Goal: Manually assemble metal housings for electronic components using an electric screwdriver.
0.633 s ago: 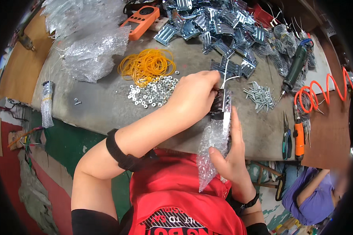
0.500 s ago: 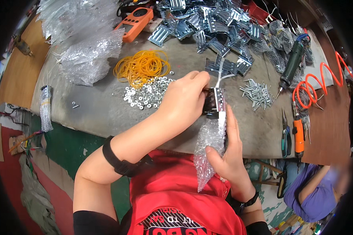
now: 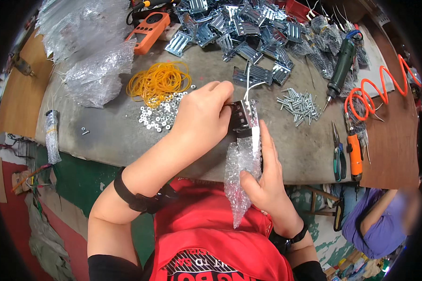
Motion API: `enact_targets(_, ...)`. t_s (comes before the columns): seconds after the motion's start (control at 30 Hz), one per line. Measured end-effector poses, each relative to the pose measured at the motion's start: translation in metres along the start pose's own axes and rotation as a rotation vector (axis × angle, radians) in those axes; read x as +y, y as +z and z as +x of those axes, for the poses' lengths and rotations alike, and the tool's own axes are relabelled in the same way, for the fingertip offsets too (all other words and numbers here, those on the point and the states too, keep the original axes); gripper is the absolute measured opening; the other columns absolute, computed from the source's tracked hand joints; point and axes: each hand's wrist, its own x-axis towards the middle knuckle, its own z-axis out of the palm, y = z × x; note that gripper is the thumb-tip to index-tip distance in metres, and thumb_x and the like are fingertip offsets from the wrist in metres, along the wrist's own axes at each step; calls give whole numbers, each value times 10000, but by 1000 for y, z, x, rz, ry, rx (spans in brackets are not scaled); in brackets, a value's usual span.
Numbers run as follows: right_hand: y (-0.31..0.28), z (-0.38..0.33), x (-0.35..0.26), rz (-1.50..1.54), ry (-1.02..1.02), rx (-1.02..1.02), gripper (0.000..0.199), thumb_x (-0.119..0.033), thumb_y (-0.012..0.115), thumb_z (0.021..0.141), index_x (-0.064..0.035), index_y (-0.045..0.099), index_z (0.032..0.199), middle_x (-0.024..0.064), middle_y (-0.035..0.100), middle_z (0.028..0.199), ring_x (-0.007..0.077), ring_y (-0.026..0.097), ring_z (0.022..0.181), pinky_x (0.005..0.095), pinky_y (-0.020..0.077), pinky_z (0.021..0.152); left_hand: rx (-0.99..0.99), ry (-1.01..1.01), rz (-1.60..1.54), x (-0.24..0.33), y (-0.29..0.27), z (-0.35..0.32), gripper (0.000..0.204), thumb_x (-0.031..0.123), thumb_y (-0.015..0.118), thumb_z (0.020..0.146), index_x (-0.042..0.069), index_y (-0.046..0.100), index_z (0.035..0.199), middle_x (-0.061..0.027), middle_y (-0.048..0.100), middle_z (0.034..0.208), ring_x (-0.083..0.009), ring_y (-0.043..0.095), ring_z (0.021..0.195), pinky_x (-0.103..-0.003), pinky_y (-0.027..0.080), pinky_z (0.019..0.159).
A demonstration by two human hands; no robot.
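Observation:
My left hand point(image 3: 204, 112) is closed, its fingers on a dark, shiny slotted metal bracket point(image 3: 239, 117). The bracket sits against the upper end of a narrow silver-and-white part point(image 3: 254, 133), from which white wires point(image 3: 249, 82) stick out. Bubble wrap point(image 3: 239, 171) covers the lower length of that part. My right hand point(image 3: 267, 175) holds the wrapped part, thumb on the near side and fingers along its right edge. The left fingertips are partly hidden behind the hand.
Metal brackets point(image 3: 248, 51) are heaped at the back. Around the work lie screws point(image 3: 299, 105), white-and-silver nuts point(image 3: 159, 114), yellow rubber bands point(image 3: 158, 82), pliers point(image 3: 338, 157), a green screwdriver point(image 3: 341, 70), an orange one point(image 3: 354, 154) and bubble-wrap bags point(image 3: 96, 77). Another person point(image 3: 377, 220) sits at right.
The view has shifted, so most table items appear farther left. The bracket in my left hand has tilted slightly relative to the silver-and-white part. Both hands keep their hold.

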Motion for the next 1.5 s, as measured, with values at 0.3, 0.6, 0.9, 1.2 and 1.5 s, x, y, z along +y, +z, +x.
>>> enact_targets(0.3, 7, 5, 0, -32, -55, 49, 827, -92, 541, 683, 108, 213, 1415, 304, 349, 1388, 442, 359, 1277, 467, 262, 1079, -18, 102, 95, -9, -2, 1, 179, -48, 599, 702, 24, 496, 830, -123, 544, 743, -315, 584, 634, -372, 472, 540)
enact_targets(0.6, 5, 9, -3, 140, 66, 12, 755, -79, 545, 754, 76, 237, 1425, 290, 375, 1385, 415, 374, 1286, 439, 274, 1084, -50, 116, 66, -11, -7, -4, 179, -49, 576, 695, 15, 474, 828, -129, 545, 737, -339, 578, 657, -398, 461, 557)
enact_targets(0.9, 15, 7, 2, 410, 66, 163, 676, -26, 488, 786, 91, 263, 1413, 288, 398, 1377, 370, 407, 1290, 396, 295, 1078, 76, 134, 227, 14, -2, -13, 185, -40, 603, 706, 49, 498, 829, -118, 531, 754, -328, 572, 612, -398, 466, 513)
enact_targets(1.2, 16, 7, 1, 289, 90, 147, 659, -28, 474, 810, 83, 253, 1421, 284, 389, 1385, 376, 390, 1296, 404, 286, 1082, 22, 87, 349, 24, -7, -11, 171, -2, 608, 722, 53, 510, 850, -111, 544, 766, -334, 590, 616, -405, 483, 511)
enact_targets(1.5, 17, 5, -6, 201, 67, 61, 685, -63, 514, 810, 68, 252, 1429, 265, 397, 1374, 393, 384, 1267, 431, 255, 1081, -91, 113, -32, -16, -4, 7, 160, -61, 567, 733, 20, 501, 854, -158, 579, 822, -389, 580, 759, -436, 464, 634)
